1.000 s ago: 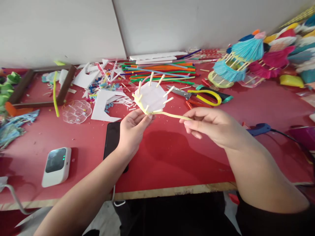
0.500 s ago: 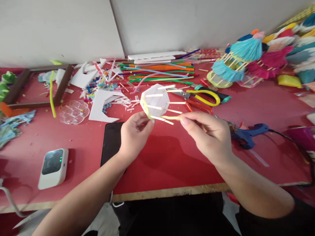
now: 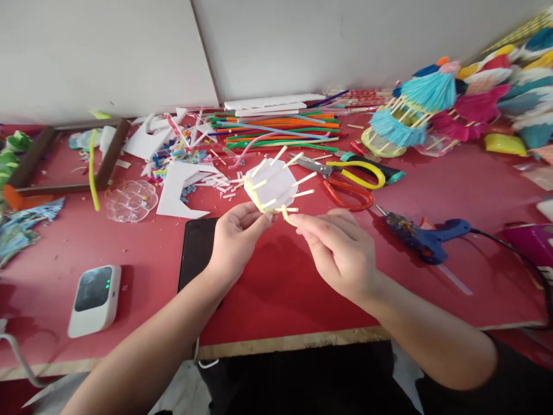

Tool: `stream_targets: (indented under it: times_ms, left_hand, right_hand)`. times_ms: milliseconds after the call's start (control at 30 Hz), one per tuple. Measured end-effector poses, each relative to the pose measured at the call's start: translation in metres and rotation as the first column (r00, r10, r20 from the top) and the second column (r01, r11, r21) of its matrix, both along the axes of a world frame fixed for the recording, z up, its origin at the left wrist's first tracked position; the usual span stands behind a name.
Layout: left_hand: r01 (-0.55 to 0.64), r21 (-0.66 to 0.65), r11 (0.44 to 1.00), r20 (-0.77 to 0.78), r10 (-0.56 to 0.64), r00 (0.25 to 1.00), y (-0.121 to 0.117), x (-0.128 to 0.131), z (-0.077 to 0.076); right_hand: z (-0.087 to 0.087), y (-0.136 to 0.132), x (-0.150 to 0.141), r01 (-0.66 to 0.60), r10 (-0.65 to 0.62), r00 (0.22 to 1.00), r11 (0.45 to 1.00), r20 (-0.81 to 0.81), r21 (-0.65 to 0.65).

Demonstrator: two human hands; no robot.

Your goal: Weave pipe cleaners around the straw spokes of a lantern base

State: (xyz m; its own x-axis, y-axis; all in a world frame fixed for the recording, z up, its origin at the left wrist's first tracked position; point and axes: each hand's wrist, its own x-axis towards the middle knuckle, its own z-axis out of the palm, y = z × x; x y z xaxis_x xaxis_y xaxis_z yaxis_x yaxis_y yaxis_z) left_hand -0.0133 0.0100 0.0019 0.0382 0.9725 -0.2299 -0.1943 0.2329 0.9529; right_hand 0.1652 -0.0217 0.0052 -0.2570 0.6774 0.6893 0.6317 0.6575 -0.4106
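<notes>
My left hand [image 3: 239, 239] pinches the near left edge of a white many-sided board [image 3: 276, 180], held up above the table. Several short pale sticks stand out from the board around its border. A yellow pipe cleaner [image 3: 287, 215] runs along the board's left and near edges, woven by the sticks. Its loose end is pinched between thumb and fingers of my right hand [image 3: 339, 251], bent down near the board's lower right corner. My left fingertips partly hide the near edge.
Scissors with yellow and red handles [image 3: 345, 176] lie behind my right hand, a blue glue gun [image 3: 425, 233] to the right. Coloured pipe cleaners [image 3: 276, 129] are stacked at the back. A phone [image 3: 196, 253], a white device [image 3: 95, 300] and small paper pavilions [image 3: 401, 127] stand around.
My right hand has moved left and slightly down, bending the pipe cleaner's end around near a stick. The board has tilted, so its sticks now point more upward and outward.
</notes>
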Motion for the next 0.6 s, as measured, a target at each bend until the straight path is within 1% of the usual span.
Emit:
stream_targets:
  times_ms: [100, 167, 200, 267, 367, 467, 533, 600]
  left_hand:
    - [0.014, -0.066, 0.998, 0.083, -0.009, 0.997, 0.001, 0.0, -0.002]
    - [0.037, -0.097, 0.995, 0.125, -0.025, 0.992, 0.001, 0.0, -0.002]
    - [0.045, -0.101, 0.994, 0.13, -0.032, 0.991, 0.0, 0.0, -0.002]
    - [0.05, -0.093, 0.994, 0.122, -0.038, 0.992, -0.001, 0.0, -0.002]
    - [0.034, -0.079, 0.996, 0.069, -0.029, 0.997, -0.001, 0.001, -0.002]
    - [-0.011, -0.065, 0.998, 0.006, 0.012, 1.0, -0.001, 0.001, 0.0]
    - [-0.022, -0.062, 0.998, 0.001, 0.022, 1.0, -0.001, 0.001, 0.0]
    - [-0.008, -0.067, 0.998, 0.014, 0.009, 1.0, -0.001, 0.002, 0.0]
  right_hand:
    - [-0.006, 0.002, -0.001, 0.124, -0.123, 0.984, 0.992, 0.131, 0.004]
    - [-0.009, 0.004, -0.001, 0.177, -0.17, 0.968, 0.984, 0.185, -0.022]
    - [-0.011, 0.005, -0.001, 0.183, -0.173, 0.967, 0.982, 0.189, -0.038]
    - [-0.013, 0.007, -0.001, 0.132, -0.12, 0.983, 0.988, 0.14, -0.082]
    - [-0.015, 0.008, -0.002, 0.016, -0.02, 0.999, 0.989, -0.024, -0.149]
    - [-0.015, 0.007, -0.004, 0.01, -0.032, 0.993, 0.981, -0.111, -0.193]
    - [-0.014, 0.006, -0.006, 0.014, -0.048, 0.988, 0.975, -0.149, -0.221]
    - [-0.011, 0.004, -0.008, 0.012, -0.078, 0.972, 0.959, -0.223, -0.284]
